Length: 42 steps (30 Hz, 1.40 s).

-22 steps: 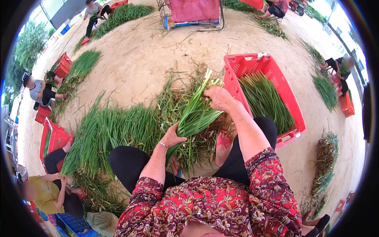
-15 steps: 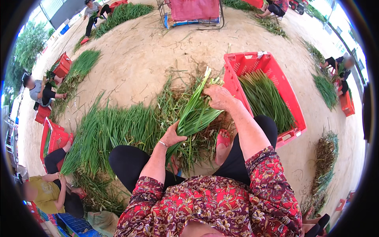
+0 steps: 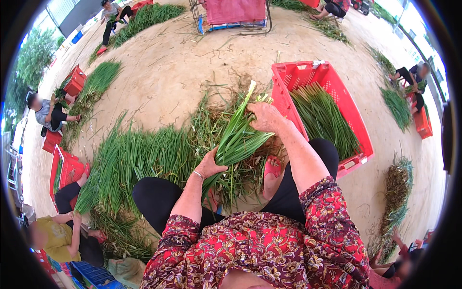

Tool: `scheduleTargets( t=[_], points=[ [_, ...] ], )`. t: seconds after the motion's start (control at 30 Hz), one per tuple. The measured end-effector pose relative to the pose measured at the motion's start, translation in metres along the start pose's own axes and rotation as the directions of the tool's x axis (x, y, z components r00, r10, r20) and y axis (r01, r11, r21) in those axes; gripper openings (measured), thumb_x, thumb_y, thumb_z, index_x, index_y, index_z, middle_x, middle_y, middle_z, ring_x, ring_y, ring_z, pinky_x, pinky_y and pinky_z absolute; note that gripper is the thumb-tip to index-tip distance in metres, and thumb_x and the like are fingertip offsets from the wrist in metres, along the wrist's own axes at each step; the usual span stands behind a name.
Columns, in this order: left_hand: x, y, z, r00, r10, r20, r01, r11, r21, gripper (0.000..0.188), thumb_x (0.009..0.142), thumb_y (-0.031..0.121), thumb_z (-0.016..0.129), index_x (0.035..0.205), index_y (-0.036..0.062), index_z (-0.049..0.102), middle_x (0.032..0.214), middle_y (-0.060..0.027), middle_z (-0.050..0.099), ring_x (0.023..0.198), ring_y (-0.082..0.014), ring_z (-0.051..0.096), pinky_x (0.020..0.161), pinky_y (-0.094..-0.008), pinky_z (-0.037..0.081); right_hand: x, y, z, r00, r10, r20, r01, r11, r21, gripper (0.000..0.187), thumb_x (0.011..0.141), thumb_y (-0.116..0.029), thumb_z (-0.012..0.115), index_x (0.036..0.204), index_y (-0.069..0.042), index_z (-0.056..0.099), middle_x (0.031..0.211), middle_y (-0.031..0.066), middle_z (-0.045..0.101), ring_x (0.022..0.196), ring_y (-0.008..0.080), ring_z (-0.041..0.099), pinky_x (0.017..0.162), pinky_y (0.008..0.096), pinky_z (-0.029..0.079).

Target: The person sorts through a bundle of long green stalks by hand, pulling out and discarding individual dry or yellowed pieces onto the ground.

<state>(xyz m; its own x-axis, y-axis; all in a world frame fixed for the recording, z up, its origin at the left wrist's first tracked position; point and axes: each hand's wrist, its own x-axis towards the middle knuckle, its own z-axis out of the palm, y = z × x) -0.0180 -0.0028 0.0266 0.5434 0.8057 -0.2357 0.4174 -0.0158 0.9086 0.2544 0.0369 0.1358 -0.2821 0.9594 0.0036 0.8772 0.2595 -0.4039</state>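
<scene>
Between my knees I hold a bunch of garlic chives (image 3: pixel 237 144), long green leaves with pale stem ends pointing up and away. My left hand (image 3: pixel 209 166) is wrapped round the leafy lower part, thumb across the top. Higher up, my right hand (image 3: pixel 265 117) is closed at the pale stems, its fingertips partly hidden. Under the bunch lies a heap of loose trimmings (image 3: pixel 211 120), green and brown. A long pile of chives (image 3: pixel 144 154) spreads on the ground to the left. Right of my right arm stands a red plastic crate (image 3: pixel 344 96) holding chives laid lengthwise.
A person in a yellow top (image 3: pixel 60 236) sits close at the left, beside another red crate (image 3: pixel 70 168). Other people sit with chive piles around the sandy ground (image 3: pixel 173 82). A strip of trimmings (image 3: pixel 397 197) lies at the right. A cart-like frame with red cloth (image 3: pixel 236 12) stands ahead.
My hands and the bunch have hardly moved. At the lower right edge, a person has leaned into view with an arm stretched toward the trimmings.
</scene>
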Motion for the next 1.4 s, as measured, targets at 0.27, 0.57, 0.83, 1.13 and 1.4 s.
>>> scheduleTargets(
  t=[0.27, 0.57, 0.83, 1.13, 1.4],
  points=[
    [-0.001, 0.000, 0.000, 1.000, 0.011, 0.008, -0.011, 0.998, -0.054, 0.090, 0.058, 0.018, 0.084, 0.134, -0.0050, 0.044, 0.123, -0.0154, 0.060, 0.115, -0.0228, 0.056, 0.102, -0.0330, 0.041, 0.003, 0.016, 0.017, 0.996, -0.072, -0.053, 0.073, 0.997, 0.009, 0.036, 0.073, -0.019, 0.065, 0.105, -0.004, 0.065, 0.104, 0.0211, 0.062, 0.101, 0.0382, 0.060, 0.088, 0.0448, 0.049],
    [0.006, -0.027, 0.003, 1.000, 0.025, -0.003, -0.025, 0.990, -0.140, 0.086, 0.063, 0.009, 0.083, 0.137, -0.0025, 0.041, 0.119, -0.0113, 0.061, 0.101, -0.0197, 0.060, 0.091, -0.0324, 0.048, 0.006, 0.019, 0.002, 0.945, 0.302, -0.128, -0.146, 0.738, 0.658, 0.024, 0.090, -0.018, 0.051, 0.102, -0.001, 0.063, 0.084, 0.0121, 0.064, 0.075, 0.0155, 0.056, 0.066, 0.0330, 0.047],
    [0.016, -0.043, 0.002, 0.997, 0.035, -0.069, -0.064, 0.873, -0.484, 0.076, 0.069, -0.004, 0.080, 0.135, 0.0017, 0.043, 0.108, -0.0070, 0.063, 0.086, -0.0158, 0.064, 0.071, -0.0306, 0.056, 0.000, 0.027, -0.019, 0.844, 0.529, -0.090, 0.190, -0.136, 0.972, 0.017, 0.090, -0.017, 0.049, 0.089, -0.003, 0.059, 0.077, 0.0069, 0.059, 0.064, 0.0124, 0.047, 0.056, 0.0264, 0.042],
    [0.014, -0.040, -0.003, 0.994, 0.011, -0.106, -0.070, 0.821, -0.566, 0.078, 0.065, -0.005, 0.081, 0.134, 0.0033, 0.045, 0.113, -0.0067, 0.062, 0.089, -0.0167, 0.064, 0.072, -0.0311, 0.056, -0.025, 0.016, -0.080, 0.807, 0.524, -0.272, 0.537, -0.462, 0.706, 0.023, 0.086, -0.018, 0.041, 0.068, -0.007, 0.049, 0.071, 0.0087, 0.055, 0.055, 0.0130, 0.040, 0.056, 0.0308, 0.042],
    [0.019, -0.060, -0.006, 0.978, -0.077, -0.192, -0.077, 0.725, -0.684, 0.074, 0.066, -0.010, 0.077, 0.132, 0.0019, 0.046, 0.111, -0.0116, 0.064, 0.089, -0.0215, 0.066, 0.074, -0.0343, 0.059, -0.065, 0.036, -0.130, 0.584, 0.622, -0.523, 0.799, -0.323, 0.508, 0.016, 0.084, -0.016, 0.049, 0.087, -0.004, 0.059, 0.083, 0.0094, 0.060, 0.063, 0.0164, 0.048, 0.062, 0.0322, 0.041]
  ],
)
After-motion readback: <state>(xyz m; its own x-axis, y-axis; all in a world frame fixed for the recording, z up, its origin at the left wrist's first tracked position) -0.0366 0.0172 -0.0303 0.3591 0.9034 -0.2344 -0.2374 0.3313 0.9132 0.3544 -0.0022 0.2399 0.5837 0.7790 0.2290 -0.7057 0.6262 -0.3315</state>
